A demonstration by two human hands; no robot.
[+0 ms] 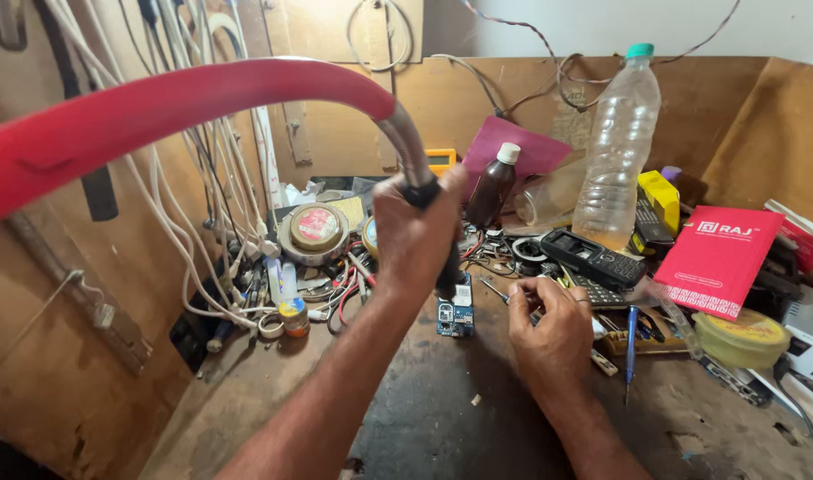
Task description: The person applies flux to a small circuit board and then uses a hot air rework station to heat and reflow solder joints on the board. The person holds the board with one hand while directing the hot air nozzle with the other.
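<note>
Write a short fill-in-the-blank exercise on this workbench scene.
1. The left hand grips a tool whose hose is ____ in colour.
2. The tool's tip points down at a small ____ circuit board.
3. The tall clear plastic bottle has a ____ cap.
4. The right hand rests on the ____.

Missing words: red; blue; green; workbench

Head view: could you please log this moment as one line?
left hand: grips hot-air wand | right hand: beside circuit board | wand over board
</note>
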